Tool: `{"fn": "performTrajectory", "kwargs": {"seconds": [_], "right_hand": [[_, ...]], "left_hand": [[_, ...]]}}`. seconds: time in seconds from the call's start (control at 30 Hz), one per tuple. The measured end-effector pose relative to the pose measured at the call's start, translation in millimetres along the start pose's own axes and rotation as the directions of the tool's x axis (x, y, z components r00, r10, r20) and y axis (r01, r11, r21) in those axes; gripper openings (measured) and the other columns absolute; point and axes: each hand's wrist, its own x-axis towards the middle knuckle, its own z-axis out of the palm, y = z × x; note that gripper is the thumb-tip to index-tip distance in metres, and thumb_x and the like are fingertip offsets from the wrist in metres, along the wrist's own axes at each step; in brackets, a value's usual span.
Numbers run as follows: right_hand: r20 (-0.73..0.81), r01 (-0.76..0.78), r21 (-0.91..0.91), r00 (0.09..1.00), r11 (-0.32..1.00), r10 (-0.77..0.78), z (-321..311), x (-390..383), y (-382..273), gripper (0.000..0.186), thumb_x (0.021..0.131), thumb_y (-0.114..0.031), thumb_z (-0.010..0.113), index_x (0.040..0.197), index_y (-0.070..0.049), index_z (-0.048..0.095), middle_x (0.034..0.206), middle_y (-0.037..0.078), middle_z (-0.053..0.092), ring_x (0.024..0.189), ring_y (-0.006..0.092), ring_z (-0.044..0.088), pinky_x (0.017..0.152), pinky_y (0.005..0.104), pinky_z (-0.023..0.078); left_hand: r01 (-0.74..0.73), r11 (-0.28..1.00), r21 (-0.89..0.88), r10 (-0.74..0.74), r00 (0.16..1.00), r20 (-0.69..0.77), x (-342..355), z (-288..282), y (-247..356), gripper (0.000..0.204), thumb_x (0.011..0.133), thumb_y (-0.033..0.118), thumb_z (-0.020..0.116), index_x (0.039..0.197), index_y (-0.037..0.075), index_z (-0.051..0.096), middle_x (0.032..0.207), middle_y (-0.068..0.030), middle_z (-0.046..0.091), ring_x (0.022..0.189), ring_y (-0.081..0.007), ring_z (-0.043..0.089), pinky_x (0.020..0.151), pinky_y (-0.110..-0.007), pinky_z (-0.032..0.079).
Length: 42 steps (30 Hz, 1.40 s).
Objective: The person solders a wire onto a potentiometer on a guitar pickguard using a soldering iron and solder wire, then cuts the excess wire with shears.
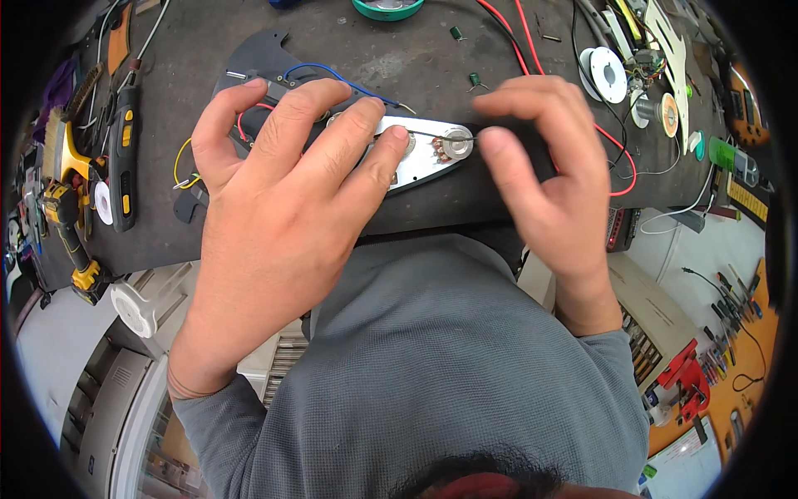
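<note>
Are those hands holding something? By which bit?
Can't tell for sure. The right hand may pinch the black wire by its right end; the left hand partly covers the silver plate.

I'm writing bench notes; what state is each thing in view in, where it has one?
Left hand: fingers spread, over the silver plate
Right hand: open, thumb and index finger apart
Silver plate: partly covered by the left hand
Round metal part: seated at the plate's right end
Black wire: nearly straight across the plate
Blue wire: bowed
Green capacitors: lying on the table
</note>
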Motion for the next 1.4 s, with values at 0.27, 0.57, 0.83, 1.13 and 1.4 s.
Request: {"fn": "performTrajectory", "kwargs": {"seconds": [0.27, 0.57, 0.83, 1.13, 1.4], "right_hand": [[-0.031, 0.128, -0.196, 0.99, 0.972, -0.137, -1.8, -3.9, -10.9, 0.025, 0.09, -0.005, 0.085, 0.114, -0.009, 0.08, 0.12, 0.007, 0.076, 0.113, 0.0284, 0.068, 0.102, 0.042, 0.045], [0.002, 0.065, -0.134, 0.998, 0.989, -0.065, 25.2, 0.4, -5.2, 0.017, 0.088, -0.002, 0.085, 0.104, -0.008, 0.081, 0.106, 0.006, 0.069, 0.106, 0.0282, 0.065, 0.095, 0.0422, 0.048], [-0.106, 0.092, -0.03, 0.99, 0.995, -0.095, 33.9, 1.3, -1.1, 0.016, 0.09, -0.002, 0.084, 0.101, -0.011, 0.078, 0.1, 0.004, 0.065, 0.095, 0.0292, 0.059, 0.087, 0.042, 0.049], [-0.058, 0.069, -0.021, 0.996, 0.997, -0.07, 30.6, 0.0, -4.9, 0.017, 0.088, 0.0, 0.083, 0.102, -0.009, 0.078, 0.101, 0.006, 0.067, 0.098, 0.0294, 0.06, 0.088, 0.0424, 0.049], [-0.056, 0.086, -0.036, 0.995, 0.996, -0.088, 27.3, 2.2, -6.4, 0.018, 0.088, 0.0, 0.084, 0.103, -0.008, 0.079, 0.102, 0.007, 0.068, 0.098, 0.0298, 0.061, 0.088, 0.042, 0.048]], "left_hand": [[-0.022, 1.0, -0.019, 0.021, 1.0, -0.023, 1.4, 2.0, -0.6, 0.05, 0.09, 0.001, 0.075, 0.135, 0.021, 0.082, 0.138, 0.0031, 0.077, 0.135, -0.0211, 0.069, 0.124, -0.054, 0.035], [-0.029, 0.999, -0.036, 0.028, 0.998, -0.05, 2.4, 6.5, -5.6, 0.043, 0.095, 0.004, 0.075, 0.133, 0.023, 0.084, 0.135, 0.0026, 0.077, 0.132, -0.0212, 0.07, 0.123, -0.054, 0.036], [-0.03, 0.999, -0.035, 0.029, 0.999, -0.039, 2.1, 4.6, -8.9, 0.043, 0.096, 0.007, 0.073, 0.134, 0.024, 0.084, 0.139, 0.0026, 0.078, 0.134, -0.0215, 0.07, 0.124, -0.054, 0.035], [0.009, 0.997, -0.075, -0.015, 0.997, -0.08, -16.2, -2.6, -7.1, 0.038, 0.098, 0.007, 0.072, 0.13, 0.023, 0.085, 0.14, 0.0032, 0.078, 0.136, -0.0219, 0.07, 0.127, -0.056, 0.033], [0.03, 0.993, -0.114, -0.043, 0.993, -0.113, -22.3, 1.5, -1.3, 0.034, 0.095, 0.008, 0.076, 0.125, 0.021, 0.084, 0.137, 0.0042, 0.077, 0.132, -0.0217, 0.069, 0.126, -0.056, 0.033]]}}
